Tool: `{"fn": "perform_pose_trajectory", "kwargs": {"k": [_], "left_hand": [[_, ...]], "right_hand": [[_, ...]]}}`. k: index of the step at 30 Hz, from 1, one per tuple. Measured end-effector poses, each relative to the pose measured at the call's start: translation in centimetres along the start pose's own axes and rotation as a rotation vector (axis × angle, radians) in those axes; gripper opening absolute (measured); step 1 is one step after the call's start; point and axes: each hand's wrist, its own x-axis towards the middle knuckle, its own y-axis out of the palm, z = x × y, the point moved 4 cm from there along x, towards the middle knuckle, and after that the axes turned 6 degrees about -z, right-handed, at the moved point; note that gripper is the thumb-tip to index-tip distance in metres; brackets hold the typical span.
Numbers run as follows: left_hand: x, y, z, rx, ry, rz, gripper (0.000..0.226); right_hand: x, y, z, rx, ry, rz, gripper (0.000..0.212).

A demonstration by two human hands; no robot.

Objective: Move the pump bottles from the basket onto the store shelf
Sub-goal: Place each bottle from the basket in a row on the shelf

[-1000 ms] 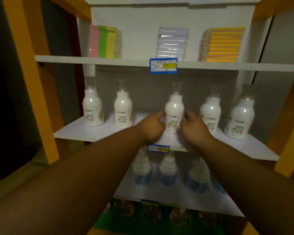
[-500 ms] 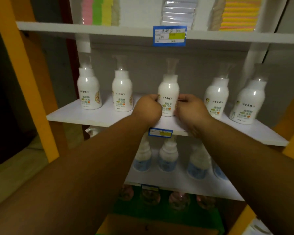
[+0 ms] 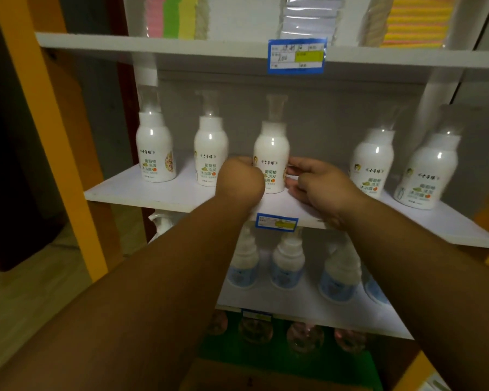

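The middle pump bottle (image 3: 271,153), labelled 葡萄柚 洗发沐浴露, is standing on the store shelf (image 3: 153,193). The left hand (image 3: 240,182) is curling against it, seemingly gripping, while the right hand (image 3: 322,187) is touching its other side with loosely straight fingers.

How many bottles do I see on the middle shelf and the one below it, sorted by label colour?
Green-and-orange-label bottles, middle shelf: 5
Blue-label bottles, lower shelf: 4 (one half hidden by the right arm)
Total: 9

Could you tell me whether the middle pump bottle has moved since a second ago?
Yes. The middle pump bottle has slid left: it stood right of the blue price tag on the edge of its shelf and now stands above it.
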Motion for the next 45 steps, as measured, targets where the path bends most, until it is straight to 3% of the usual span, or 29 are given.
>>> {"fn": "perform_pose_trajectory", "kwargs": {"k": [5, 9, 14, 21, 24, 27, 29, 32, 34, 37, 42, 45], "left_hand": [[-0.7, -1.1, 0.6, -0.215, -0.052, 0.167, 0.035], [-1.1, -1.5, 0.3, -0.128, -0.017, 0.266, 0.040], [-1.5, -1.2, 0.0, 0.000, 0.067, 0.242, 0.034], [-1.4, -1.0, 0.2, -0.008, 0.044, 0.237, 0.035], [-1.9, -1.1, 0.0, 0.061, 0.112, 0.133, 0.037], [-4.0, -1.8, 0.9, 0.183, 0.275, -0.068, 0.050], [-6.3, -1.9, 1.6, 0.238, 0.382, -0.112, 0.057], [-8.4, -0.5, 0.7, 0.291, 0.585, -0.004, 0.068], [-8.7, 2.0, -1.2, 0.323, 0.627, 0.136, 0.082], [-7.3, 6.5, -3.6, 0.384, 0.525, 0.304, 0.096], [-4.2, 11.3, -3.9, 0.559, 0.443, 0.378, 0.100], [-3.5, 12.7, -3.2, 0.604, 0.429, 0.366, 0.094]], "right_hand": [[-0.1, -0.1, -0.4, -0.008, -0.001, 0.052, 0.042], [-0.6, -0.1, -0.1, -0.057, -0.074, 0.081, 0.035], [-1.5, 0.2, 0.8, -0.331, -0.267, 0.133, 0.038], [-2.2, 0.6, 1.2, -0.459, -0.313, 0.106, 0.042], [-2.2, 0.5, 1.3, -0.505, -0.330, 0.032, 0.042], [-3.2, -1.3, 0.6, -0.493, -0.309, -0.078, 0.066], [-4.4, -3.9, -0.2, -0.539, -0.364, -0.157, 0.074], [-5.5, -8.9, -0.7, -0.626, -0.456, -0.303, 0.078], [-5.4, -11.5, -0.7, -0.692, -0.452, -0.366, 0.080], [-4.7, -12.6, -0.5, -0.799, -0.440, -0.305, 0.089], [-3.6, -12.6, -0.7, -0.633, -0.241, -0.211, 0.103], [-2.8, -13.4, -1.1, -0.599, -0.149, -0.218, 0.074]]}}
